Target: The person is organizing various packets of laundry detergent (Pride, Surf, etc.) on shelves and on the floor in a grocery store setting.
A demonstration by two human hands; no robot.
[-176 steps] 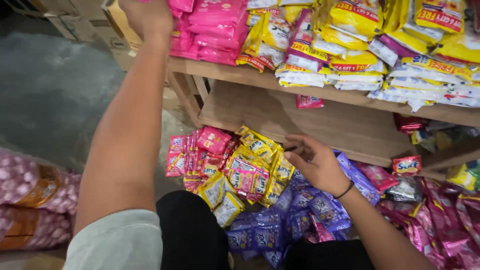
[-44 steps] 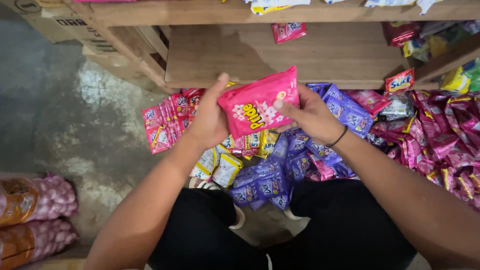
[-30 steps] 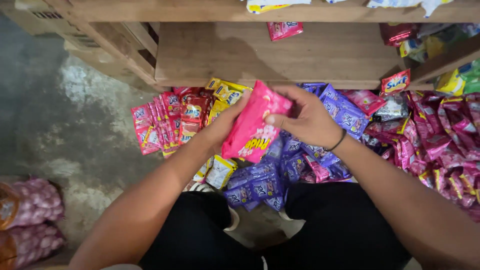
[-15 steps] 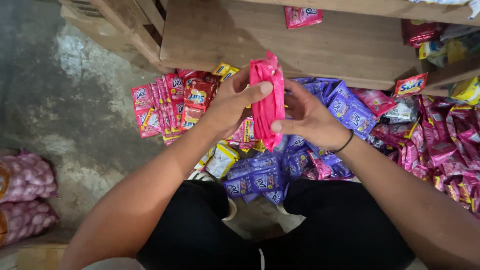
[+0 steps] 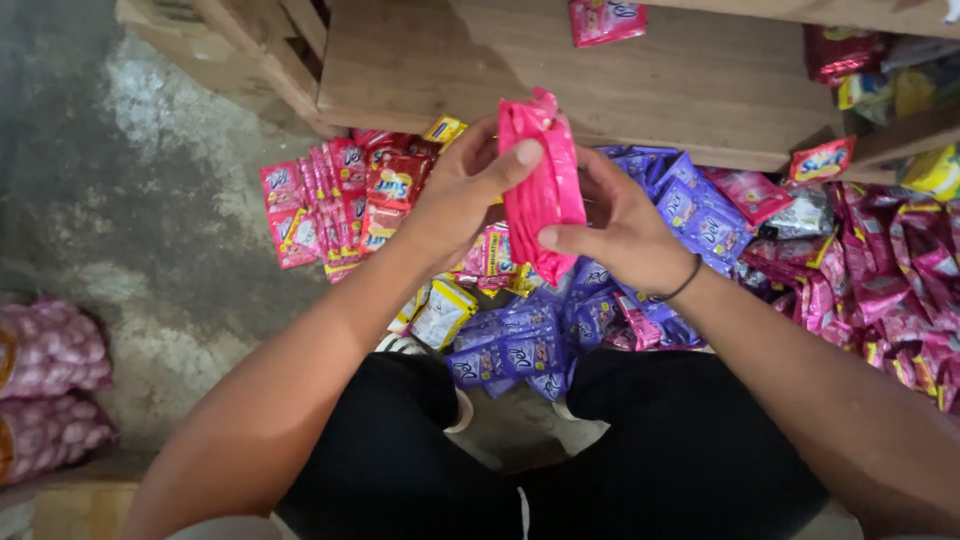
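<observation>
Here my left hand (image 5: 462, 190) and right hand (image 5: 622, 228) clamp a folded pink sachet bundle (image 5: 541, 180) edge-up, above floor-strewn purple sachets (image 5: 520, 345), just below the wooden shelf edge (image 5: 560, 125); bare concrete floor (image 5: 130, 200) lies leftward.

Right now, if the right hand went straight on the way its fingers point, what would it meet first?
The right hand points left, so it would probably meet the pink packet it already grips, then the left hand behind it. Depth is unclear.
</observation>
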